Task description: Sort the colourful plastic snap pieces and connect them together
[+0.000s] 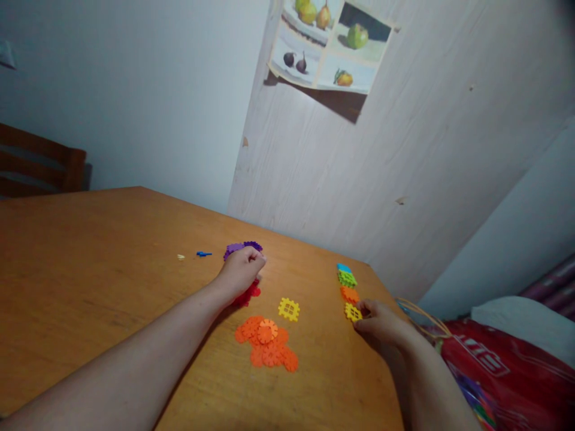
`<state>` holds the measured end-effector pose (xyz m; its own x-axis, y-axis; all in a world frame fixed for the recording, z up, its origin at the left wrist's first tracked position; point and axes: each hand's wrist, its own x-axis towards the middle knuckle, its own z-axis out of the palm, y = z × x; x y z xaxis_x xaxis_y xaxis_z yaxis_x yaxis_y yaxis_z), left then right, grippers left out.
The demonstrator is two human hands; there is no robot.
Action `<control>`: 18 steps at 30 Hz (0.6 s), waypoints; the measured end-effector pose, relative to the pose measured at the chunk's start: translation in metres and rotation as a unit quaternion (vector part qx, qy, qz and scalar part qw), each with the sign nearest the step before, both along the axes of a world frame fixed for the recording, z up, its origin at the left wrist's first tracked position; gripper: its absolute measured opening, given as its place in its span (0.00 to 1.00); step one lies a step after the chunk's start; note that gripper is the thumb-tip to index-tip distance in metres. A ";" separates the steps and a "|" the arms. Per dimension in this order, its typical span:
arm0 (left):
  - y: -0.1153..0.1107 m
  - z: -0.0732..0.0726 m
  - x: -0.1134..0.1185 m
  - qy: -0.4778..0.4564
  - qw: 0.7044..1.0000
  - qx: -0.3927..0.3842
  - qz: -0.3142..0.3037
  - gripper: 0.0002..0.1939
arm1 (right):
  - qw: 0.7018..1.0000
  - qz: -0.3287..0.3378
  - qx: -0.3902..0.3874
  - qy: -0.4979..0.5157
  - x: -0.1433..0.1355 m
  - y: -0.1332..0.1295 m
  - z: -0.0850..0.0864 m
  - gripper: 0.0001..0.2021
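While the right hand (378, 319) pinches a yellow square (351, 313), the left hand (243, 269) curls.

The wooden surface (99, 251) bore orange discs (272, 356), red pieces (246, 297) and purple pieces (233, 248). A yellow square (288, 309) lay near the discs.

Two yellow squares (288, 309) showing on the bench (202, 365), folks, and here's one heap of orange discs (272, 354), too overlapped to number! I make it one purple cluster (233, 248), one red cluster (245, 296), one small blue piece (203, 254), one cream bit (180, 257). Over there, one blue patch (344, 269), one green patch (347, 279), one orange patch (349, 294), and four fruit pictures (357, 37) above!
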<state>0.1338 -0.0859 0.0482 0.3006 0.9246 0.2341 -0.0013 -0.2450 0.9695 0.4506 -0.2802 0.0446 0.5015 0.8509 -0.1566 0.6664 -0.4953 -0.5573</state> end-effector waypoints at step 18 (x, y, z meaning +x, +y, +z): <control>-0.002 0.002 -0.001 0.022 0.999 0.033 0.008 0.08 | 0.991 -0.012 0.091 -0.100 -0.011 0.006 -0.002 0.08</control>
<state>0.1327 -0.0879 0.0499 0.2966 0.9122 0.2825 0.0449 -0.3088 0.9501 0.4395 -0.2747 0.0430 0.5275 0.8434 0.1022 0.7617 -0.4162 -0.4965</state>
